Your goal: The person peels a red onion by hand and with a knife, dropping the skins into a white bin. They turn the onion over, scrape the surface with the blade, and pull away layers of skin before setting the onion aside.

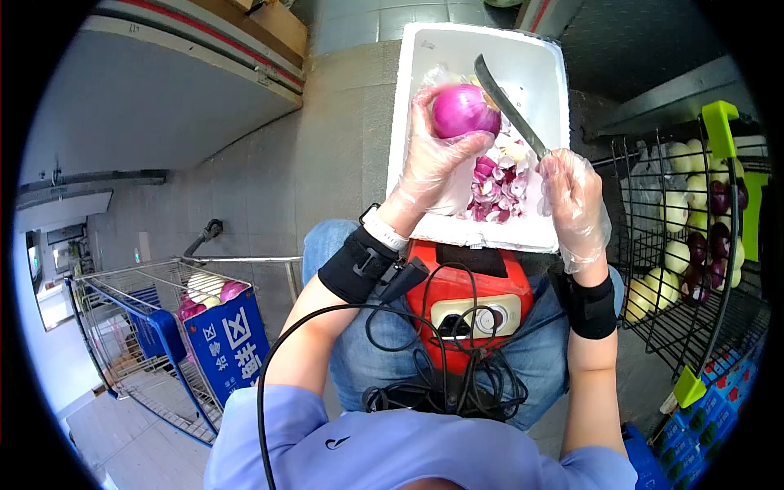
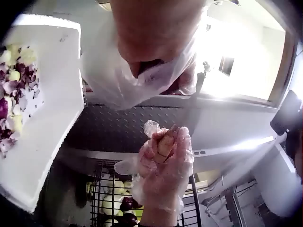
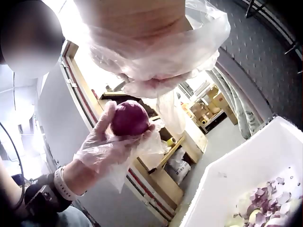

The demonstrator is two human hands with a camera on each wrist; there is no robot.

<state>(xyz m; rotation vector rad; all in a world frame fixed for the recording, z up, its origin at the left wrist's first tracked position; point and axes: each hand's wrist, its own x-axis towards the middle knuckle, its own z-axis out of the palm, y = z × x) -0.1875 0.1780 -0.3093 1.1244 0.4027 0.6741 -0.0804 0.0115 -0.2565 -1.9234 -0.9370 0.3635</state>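
In a thin clear plastic glove, my left hand grips a purple onion over the white foam box. The onion's skin is smooth and shiny, and the right wrist view shows the fingers and thumb around it. My right hand, gloved the same way, holds a knife by its handle. The knife's dark curved blade points up and to the left, its tip close beside the onion. Inside the box lie loose purple and pale onion peelings. The knife handle is mostly hidden in the right fist.
A black wire basket with green handles holds white and purple onions on the right. On the left stands a shopping cart with more onions and a blue sign. A red device with black cables sits between the knees.
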